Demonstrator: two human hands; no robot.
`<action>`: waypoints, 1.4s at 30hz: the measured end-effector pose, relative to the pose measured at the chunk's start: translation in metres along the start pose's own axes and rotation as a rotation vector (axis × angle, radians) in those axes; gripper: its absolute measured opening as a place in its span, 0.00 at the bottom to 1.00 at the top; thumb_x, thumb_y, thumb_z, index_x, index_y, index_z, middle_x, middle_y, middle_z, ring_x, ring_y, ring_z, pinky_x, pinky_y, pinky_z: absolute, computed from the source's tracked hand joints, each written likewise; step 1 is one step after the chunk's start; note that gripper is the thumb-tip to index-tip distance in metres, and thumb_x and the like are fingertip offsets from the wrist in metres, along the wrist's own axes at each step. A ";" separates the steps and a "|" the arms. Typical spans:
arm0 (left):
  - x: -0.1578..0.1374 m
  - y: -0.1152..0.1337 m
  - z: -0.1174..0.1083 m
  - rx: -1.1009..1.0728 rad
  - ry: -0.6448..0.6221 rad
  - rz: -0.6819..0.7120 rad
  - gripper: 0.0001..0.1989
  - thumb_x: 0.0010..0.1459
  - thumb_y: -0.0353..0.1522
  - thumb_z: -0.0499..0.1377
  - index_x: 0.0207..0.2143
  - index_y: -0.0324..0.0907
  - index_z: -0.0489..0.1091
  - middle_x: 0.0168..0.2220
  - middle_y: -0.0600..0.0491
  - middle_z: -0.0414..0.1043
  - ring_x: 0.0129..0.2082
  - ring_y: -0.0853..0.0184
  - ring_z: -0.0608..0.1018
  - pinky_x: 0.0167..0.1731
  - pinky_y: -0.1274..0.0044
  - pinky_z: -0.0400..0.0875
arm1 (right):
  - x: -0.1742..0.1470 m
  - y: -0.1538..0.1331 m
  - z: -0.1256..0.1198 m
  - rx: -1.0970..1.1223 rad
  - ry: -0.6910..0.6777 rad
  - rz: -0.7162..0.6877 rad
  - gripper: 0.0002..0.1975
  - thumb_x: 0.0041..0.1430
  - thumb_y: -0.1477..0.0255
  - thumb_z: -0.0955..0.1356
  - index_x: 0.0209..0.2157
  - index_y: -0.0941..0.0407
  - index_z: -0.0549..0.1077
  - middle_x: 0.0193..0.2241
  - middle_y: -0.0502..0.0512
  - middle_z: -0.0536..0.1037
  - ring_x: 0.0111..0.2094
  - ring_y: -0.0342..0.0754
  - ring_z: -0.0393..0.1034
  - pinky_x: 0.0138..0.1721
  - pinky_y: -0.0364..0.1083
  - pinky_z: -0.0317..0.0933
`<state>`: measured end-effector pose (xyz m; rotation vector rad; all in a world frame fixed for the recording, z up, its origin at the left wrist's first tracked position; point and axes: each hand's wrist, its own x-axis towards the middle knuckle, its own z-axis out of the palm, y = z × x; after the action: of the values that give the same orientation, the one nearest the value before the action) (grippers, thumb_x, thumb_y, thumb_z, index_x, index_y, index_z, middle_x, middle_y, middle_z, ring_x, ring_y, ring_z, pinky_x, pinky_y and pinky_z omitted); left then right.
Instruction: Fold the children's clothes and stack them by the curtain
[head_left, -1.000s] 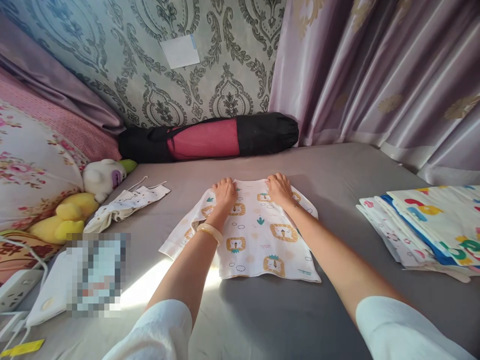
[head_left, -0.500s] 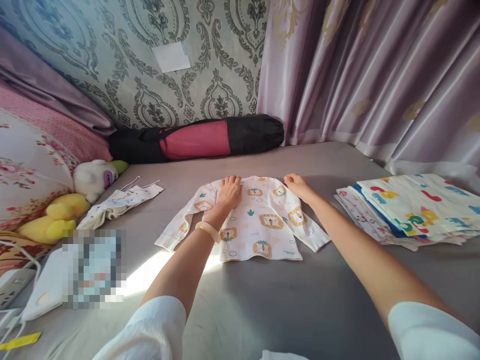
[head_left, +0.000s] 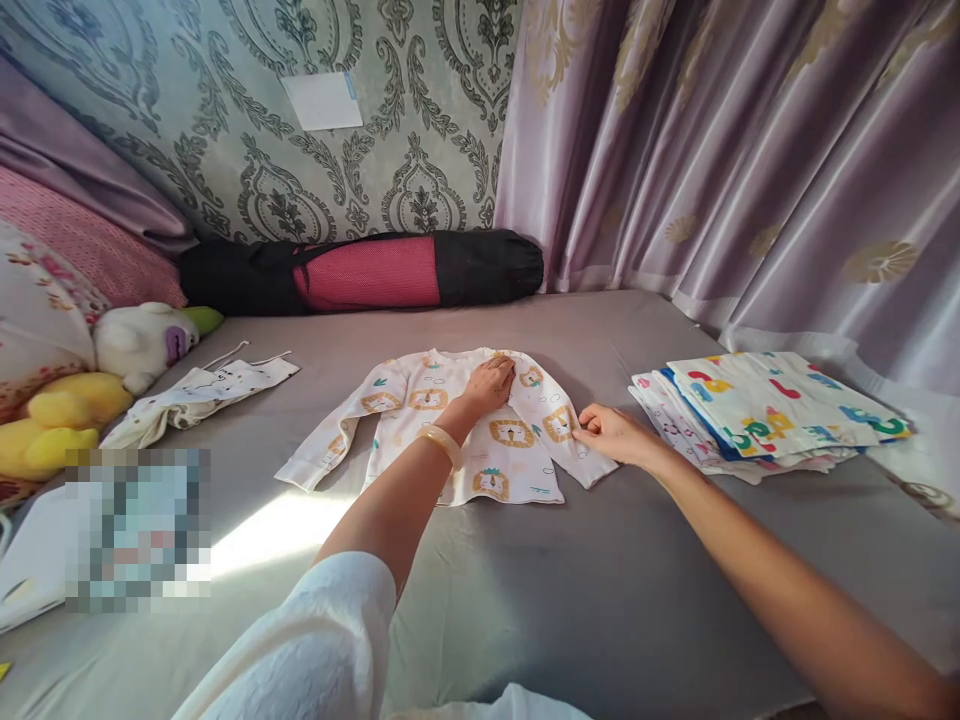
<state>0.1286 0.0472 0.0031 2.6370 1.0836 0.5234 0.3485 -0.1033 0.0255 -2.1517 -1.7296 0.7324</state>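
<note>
A small white long-sleeved shirt with a lion-face print lies spread on the grey bed sheet, its collar toward the wall and both sleeves out to the sides. My left hand rests flat on its upper part, right of the collar, fingers stretched out. At the outer edge of the right-hand sleeve, my right hand pinches the cloth between thumb and fingers. My left forearm, with a pale bangle at the wrist, covers part of the shirt's front and lower hem.
Folded printed cloths are stacked at the right. On the left lie a crumpled white garment, a yellow plush toy, a white plush toy and a blurred flat item. A black and pink rolled bag lies along the wall.
My left hand has slid right across the shirt, past the collar. My right hand has come down from beside the shoulder to the sleeve and now pinches it. The view has shifted slightly.
</note>
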 end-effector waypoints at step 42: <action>-0.005 0.005 0.011 0.246 -0.069 -0.034 0.32 0.67 0.52 0.40 0.67 0.49 0.56 0.69 0.45 0.52 0.68 0.52 0.56 0.64 0.60 0.52 | 0.118 0.009 -0.049 -0.815 0.396 0.140 0.16 0.61 0.82 0.60 0.45 0.62 0.76 0.44 0.68 0.77 0.51 0.57 0.66 0.51 0.54 0.50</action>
<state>0.1328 0.0387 -0.0060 2.8146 1.2406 0.3066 0.4007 0.0129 0.0371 -2.6743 -1.8394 -0.4636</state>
